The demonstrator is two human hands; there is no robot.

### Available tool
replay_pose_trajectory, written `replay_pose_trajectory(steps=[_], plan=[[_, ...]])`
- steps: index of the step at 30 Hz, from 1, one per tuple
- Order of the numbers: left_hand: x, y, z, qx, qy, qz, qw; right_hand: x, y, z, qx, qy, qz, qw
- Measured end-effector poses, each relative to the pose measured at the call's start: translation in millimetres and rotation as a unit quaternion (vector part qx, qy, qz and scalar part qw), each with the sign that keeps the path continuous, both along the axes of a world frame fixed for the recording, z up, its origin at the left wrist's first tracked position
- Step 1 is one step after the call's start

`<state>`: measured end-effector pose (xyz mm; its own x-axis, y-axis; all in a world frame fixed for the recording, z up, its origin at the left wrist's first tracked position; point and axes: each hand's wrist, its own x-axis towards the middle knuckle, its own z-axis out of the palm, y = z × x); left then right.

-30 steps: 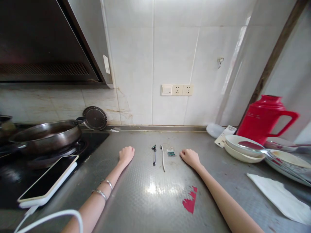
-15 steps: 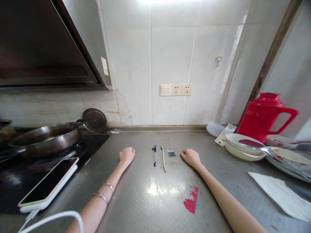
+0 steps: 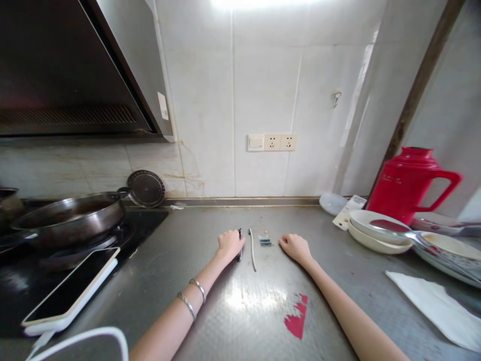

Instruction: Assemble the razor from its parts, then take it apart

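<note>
My left hand (image 3: 230,244) is closed at the razor (image 3: 240,256), its fingers over the middle of the handle. Both ends of the razor show past the fingers, dark at the top and bottom. Resting on the counter, my right hand (image 3: 295,247) is curled in a loose fist with nothing visible in it. Between the hands lies a thin white stick-like piece (image 3: 253,253) with a dark tip. Beside it, nearer my right hand, is a small clear pack with teal strips (image 3: 265,242), perhaps razor blades.
Left are a pan (image 3: 75,215) on the stove and a phone (image 3: 71,291) on a white cable. To the right stand a red thermos jug (image 3: 406,188), stacked bowls (image 3: 378,240) and a white paper sheet (image 3: 432,303). A red patch (image 3: 296,321) marks the steel counter (image 3: 210,326).
My left hand has moved right, from bare counter to the razor, and closed on it. The razor's head has turned slightly. My right hand stays in place.
</note>
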<state>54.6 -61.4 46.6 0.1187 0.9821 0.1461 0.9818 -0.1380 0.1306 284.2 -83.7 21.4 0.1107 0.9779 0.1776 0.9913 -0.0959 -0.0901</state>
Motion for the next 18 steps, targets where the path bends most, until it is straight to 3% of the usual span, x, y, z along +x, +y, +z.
replay_pose_trajectory(steps=[7, 11, 15, 18], plan=[[3.9, 6.0, -9.2, -0.013, -0.012, -0.014, 1.000, -1.2, -0.2, 1.9, -0.005, 0.004, -0.007, 1.000], [-2.0, 13.9, -8.3, 0.005, -0.116, -0.014, 0.993, -0.1, 0.5, 1.0, -0.006, 0.004, -0.004, 1.000], [-11.0, 21.4, -0.1, -0.065, -0.353, -0.001, 0.933, 1.1, 1.5, -1.3, 0.005, -0.002, 0.004, 1.000], [-17.5, 22.9, 4.8, -0.103, -0.440, 0.000, 0.892, 1.0, 2.0, -2.1, 0.003, -0.002, 0.001, 1.000]])
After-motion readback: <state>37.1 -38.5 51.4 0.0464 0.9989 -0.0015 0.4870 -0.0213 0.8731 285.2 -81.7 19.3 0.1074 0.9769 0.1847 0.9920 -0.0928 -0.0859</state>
